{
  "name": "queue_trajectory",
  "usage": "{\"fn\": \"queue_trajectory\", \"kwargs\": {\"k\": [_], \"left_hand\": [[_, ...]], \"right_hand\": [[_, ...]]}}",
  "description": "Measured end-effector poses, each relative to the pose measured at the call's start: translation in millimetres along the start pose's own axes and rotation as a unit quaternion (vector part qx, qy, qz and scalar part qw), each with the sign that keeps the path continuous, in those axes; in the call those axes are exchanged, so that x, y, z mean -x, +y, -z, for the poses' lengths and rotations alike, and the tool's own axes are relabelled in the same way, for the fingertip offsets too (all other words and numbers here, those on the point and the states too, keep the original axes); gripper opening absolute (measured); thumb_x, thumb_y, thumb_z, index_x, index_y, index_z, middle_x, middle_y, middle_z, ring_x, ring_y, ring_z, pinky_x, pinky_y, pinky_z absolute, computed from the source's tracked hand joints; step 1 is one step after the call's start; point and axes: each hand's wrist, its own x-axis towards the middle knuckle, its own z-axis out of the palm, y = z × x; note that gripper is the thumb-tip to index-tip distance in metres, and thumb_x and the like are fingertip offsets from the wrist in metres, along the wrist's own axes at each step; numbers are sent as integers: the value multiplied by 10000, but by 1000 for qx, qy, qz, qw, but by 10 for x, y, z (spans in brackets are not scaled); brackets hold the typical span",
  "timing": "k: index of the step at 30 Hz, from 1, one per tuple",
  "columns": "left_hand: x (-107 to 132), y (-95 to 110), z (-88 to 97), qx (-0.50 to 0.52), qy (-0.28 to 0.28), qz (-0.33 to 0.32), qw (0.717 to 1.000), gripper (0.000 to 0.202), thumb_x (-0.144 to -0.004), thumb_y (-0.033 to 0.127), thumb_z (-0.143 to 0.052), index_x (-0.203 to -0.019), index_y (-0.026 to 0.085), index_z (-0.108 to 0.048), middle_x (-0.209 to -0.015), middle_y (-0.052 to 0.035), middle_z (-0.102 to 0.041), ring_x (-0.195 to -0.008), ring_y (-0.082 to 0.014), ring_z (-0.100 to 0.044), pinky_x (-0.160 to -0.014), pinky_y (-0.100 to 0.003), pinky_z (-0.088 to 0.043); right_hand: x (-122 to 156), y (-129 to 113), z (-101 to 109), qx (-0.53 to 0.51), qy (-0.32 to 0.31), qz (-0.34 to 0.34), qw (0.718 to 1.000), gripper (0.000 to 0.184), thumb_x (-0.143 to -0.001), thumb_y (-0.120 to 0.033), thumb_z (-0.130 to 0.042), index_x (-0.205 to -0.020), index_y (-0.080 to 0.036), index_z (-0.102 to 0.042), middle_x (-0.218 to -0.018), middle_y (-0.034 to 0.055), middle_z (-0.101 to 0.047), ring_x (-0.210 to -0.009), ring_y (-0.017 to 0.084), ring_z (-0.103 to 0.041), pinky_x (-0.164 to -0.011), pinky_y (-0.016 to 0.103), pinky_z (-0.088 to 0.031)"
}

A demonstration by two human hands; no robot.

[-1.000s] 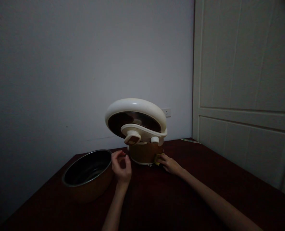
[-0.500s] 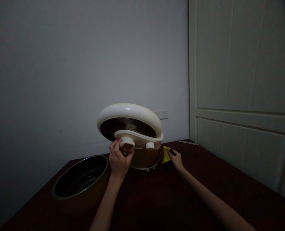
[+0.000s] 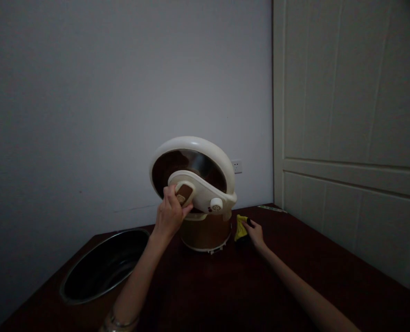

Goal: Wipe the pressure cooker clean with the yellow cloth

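A cream and brown rice cooker (image 3: 205,230) lies tipped on the dark table, its round lid (image 3: 194,152) facing me. My left hand (image 3: 170,214) is closed around the handle latch (image 3: 184,192) on the lid's front. My right hand (image 3: 255,233) rests on the table just right of the cooker's body, its fingers pinched on a small yellow cloth (image 3: 240,227). A metal inner pot (image 3: 103,267) with a dark inside stands at the left, apart from both hands.
The dark red table (image 3: 294,267) runs to a pale wall with a socket (image 3: 236,166) behind the cooker. A white panelled door (image 3: 350,129) stands at the right. A thin flat strip (image 3: 272,209) lies at the table's far right corner.
My left hand rose from the table to the lid's latch and gripped it, and the lid tilted up. My right hand drew the yellow cloth off the cooker's base to the right.
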Motion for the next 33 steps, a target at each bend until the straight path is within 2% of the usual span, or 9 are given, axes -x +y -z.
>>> {"fn": "queue_trajectory", "kwargs": {"k": [3, 7, 15, 24, 28, 33], "left_hand": [[-228, 4, -26, -24, -66, -4, 998, 655, -799, 285, -628, -1298, 134, -233, -1179, -212, -510, -1013, -332, -625, -720, -387, -535], [-516, 18, -129, -36, -135, -4, 990, 602, -847, 328, -553, -1312, 118, -234, -1183, -203, -512, -1015, -310, -620, -746, -376, -526], [-937, -46, -504, -31, -243, 13, 970, 487, -873, 386, -476, -1258, 118, -348, -1225, -208, -518, -1011, -308, -606, -769, -380, -495], [-1056, -257, -997, -38, -325, 32, 944, 447, -863, 396, -457, -1197, 101, -419, -1138, -188, -596, -1043, -292, -597, -827, -352, -461], [-1060, -344, -1151, -37, -364, 36, 930, 424, -848, 378, -446, -1148, 79, -474, -1139, -210, -611, -1041, -300, -601, -842, -356, -457], [-1067, -383, -1304, -23, -400, 27, 916, 401, -827, 375, -461, -1134, 127, -530, -1149, -169, -634, -1028, -267, -617, -829, -314, -457]], "right_hand": [[-42, 15, 24, -1, -2, -18, 1000, 430, -470, -409, -715, -786, -117, -719, -705, 76, -727, -597, 244, -656, -545, 325, -509], [-87, -8, 34, -3, -12, -30, 999, 426, -468, -418, -730, -779, -127, -724, -708, 73, -728, -635, 261, -668, -543, 321, -510], [-125, 21, 106, 0, -12, -46, 999, 404, -468, -399, -743, -767, -128, -711, -669, 59, -719, -598, 258, -665, -530, 325, -511], [-38, 43, 237, 13, 7, -59, 998, 426, -469, -393, -760, -802, -129, -715, -690, 54, -723, -613, 251, -668, -533, 315, -518], [44, 80, 267, 14, 23, -73, 997, 389, -463, -395, -757, -754, -140, -715, -663, 52, -718, -608, 252, -669, -539, 317, -524], [84, 95, 279, 12, 28, -81, 996, 395, -445, -412, -758, -738, -151, -716, -684, 51, -727, -622, 257, -677, -543, 311, -526]]}}
